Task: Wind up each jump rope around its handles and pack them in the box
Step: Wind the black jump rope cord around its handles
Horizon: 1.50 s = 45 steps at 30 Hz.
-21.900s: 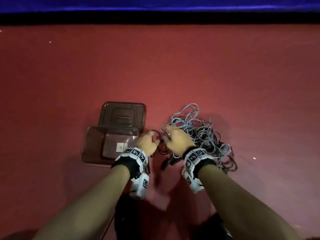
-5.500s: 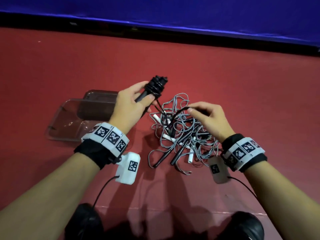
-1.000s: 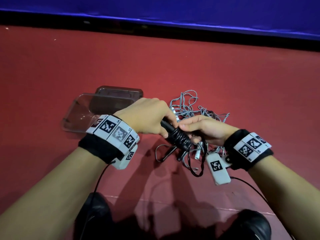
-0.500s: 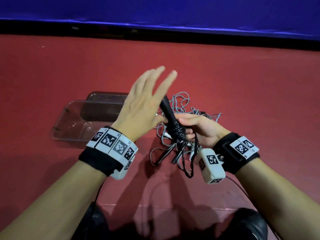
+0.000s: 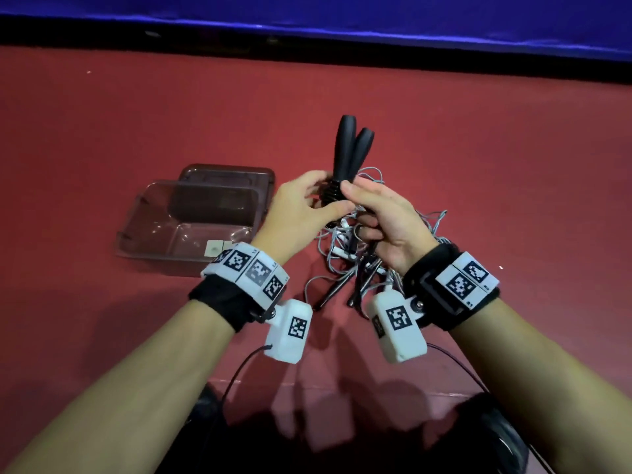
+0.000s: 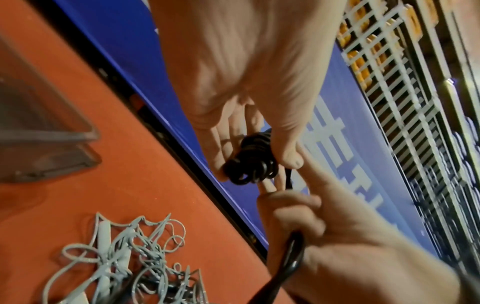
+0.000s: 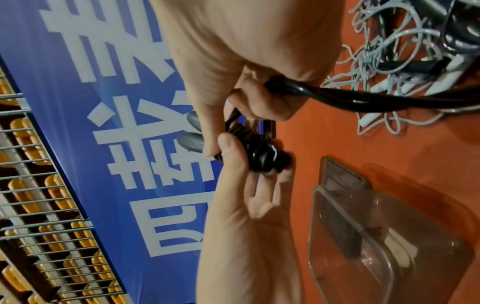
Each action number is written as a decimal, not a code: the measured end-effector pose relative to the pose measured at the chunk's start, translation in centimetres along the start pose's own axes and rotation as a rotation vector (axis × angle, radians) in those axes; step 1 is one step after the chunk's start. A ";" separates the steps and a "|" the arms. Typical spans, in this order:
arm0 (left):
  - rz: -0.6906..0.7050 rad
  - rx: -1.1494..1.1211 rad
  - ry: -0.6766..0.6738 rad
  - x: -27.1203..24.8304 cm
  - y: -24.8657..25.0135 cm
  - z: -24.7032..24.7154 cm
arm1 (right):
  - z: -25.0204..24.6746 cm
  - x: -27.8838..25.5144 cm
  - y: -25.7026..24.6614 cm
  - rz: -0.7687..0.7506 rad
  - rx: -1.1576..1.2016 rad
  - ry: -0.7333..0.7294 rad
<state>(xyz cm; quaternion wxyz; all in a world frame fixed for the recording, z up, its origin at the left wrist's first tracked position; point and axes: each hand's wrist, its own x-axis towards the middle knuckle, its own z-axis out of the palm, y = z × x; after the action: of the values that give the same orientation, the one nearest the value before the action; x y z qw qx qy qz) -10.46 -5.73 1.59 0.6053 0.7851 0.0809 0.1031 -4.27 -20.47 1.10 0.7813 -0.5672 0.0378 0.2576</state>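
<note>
The black jump rope (image 5: pixel 352 145) is held above the red floor, its two handles side by side and pointing up and away. Its cord is wound in a coil (image 6: pixel 249 162) round the handles. My left hand (image 5: pixel 321 200) pinches that coil between thumb and fingers. My right hand (image 5: pixel 362 206), just right of it, has its fingers curled round a loose loop of the black cord (image 7: pixel 363 98). A tangle of grey ropes (image 5: pixel 359 265) with black and white handles lies on the floor under my hands. The clear box (image 5: pixel 191 230) stands open to the left.
The box's lid (image 5: pixel 236 174) lies behind the box, partly under it. A blue banner (image 5: pixel 342 15) runs along the far edge of the red floor (image 5: pixel 478 165). Cables trail from the wrist cameras toward my body.
Half a second ago my left hand was lifted off the rope with straight fingers. Now it grips the coil, and the handles stand higher and more upright.
</note>
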 end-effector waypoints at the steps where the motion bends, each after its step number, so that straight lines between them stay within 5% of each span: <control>1: -0.006 -0.009 -0.029 0.1 0.0 -0.2 | -0.3 0.1 -0.1 -0.019 -0.022 -0.007; 10: -0.252 -0.380 -0.182 0.1 -0.3 -0.9 | -2.2 -0.3 -2.6 -0.410 -0.590 -0.137; 15: -0.266 -0.639 -0.194 0.0 0.5 -1.1 | -2.1 -0.3 -2.1 -0.212 -0.313 -0.153; 22: -0.516 -0.811 -0.366 -1.1 1.3 -0.6 | -1.8 -1.2 -2.4 -0.266 -0.347 -0.484; 28: -0.618 -0.776 -0.437 -0.8 1.2 -0.9 | -1.5 -1.1 -2.2 -0.295 -0.396 -0.313; 30: -0.566 -0.574 -0.311 -0.4 0.7 -0.2 | -1.5 -1.0 -2.2 -0.319 -0.377 -0.195; 33: -0.262 -0.239 0.002 0.0 -0.5 0.5 | -1.7 -0.6 -2.2 -0.349 -0.368 0.007; 36: 0.012 -0.051 -0.049 -0.5 -0.4 0.7 | -1.7 -0.2 -2.0 -0.364 -0.348 0.131; 45: -0.092 -0.280 0.069 0.1 0.3 -0.4 | -0.9 -0.7 -2.0 -0.390 -0.357 -0.020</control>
<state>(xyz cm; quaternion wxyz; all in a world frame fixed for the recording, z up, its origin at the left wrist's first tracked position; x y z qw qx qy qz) -10.48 -5.39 2.01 0.7100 0.6844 0.1220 0.1124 -3.76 -22.04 2.79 0.7040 -0.6901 -0.1261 0.1102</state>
